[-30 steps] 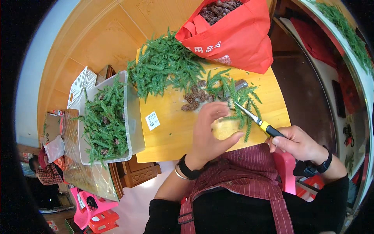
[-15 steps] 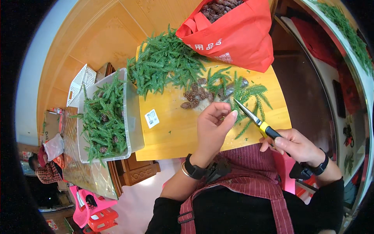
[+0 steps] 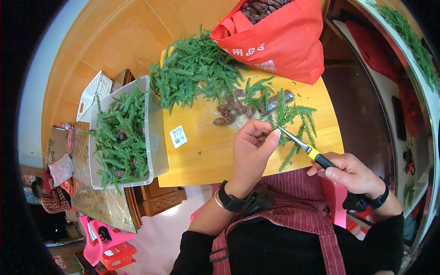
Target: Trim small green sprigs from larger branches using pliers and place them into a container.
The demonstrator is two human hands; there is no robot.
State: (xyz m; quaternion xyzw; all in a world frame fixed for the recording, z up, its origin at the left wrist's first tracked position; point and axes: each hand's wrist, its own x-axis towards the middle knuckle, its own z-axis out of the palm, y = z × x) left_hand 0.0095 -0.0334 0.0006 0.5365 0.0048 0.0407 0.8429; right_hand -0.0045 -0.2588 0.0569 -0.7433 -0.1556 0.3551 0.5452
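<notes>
My left hand [image 3: 252, 146] pinches the stem end of a green artificial pine sprig [image 3: 298, 117], whose needled side shoots spread out to the right over the table. In my right hand [image 3: 348, 172] is a pair of long-nose pliers [image 3: 313, 153] with yellow and black handles. Its narrow tip meets the sprig right beside my left thumb; my fingers partly hide what the jaws grip. Beyond my left hand lie several brown pine cones [image 3: 236, 107], next to a dark, shiny wrapped bundle [image 3: 280, 98] and another small sprig [image 3: 259, 91].
A heap of green sprigs [image 3: 195, 73] covers the yellow table's [image 3: 206, 160] far left. Behind stands a red bag [image 3: 279, 43] full of pine cones. At left, a translucent bin [image 3: 158, 146] holds sprigs with cones. A white label [image 3: 178, 136] lies on the table. Another person [image 3: 55, 199] is far left.
The pliers' tip has come down and nearer to my left fingertips, and its jaws look closer together. My left hand keeps its pinch on the sprig.
</notes>
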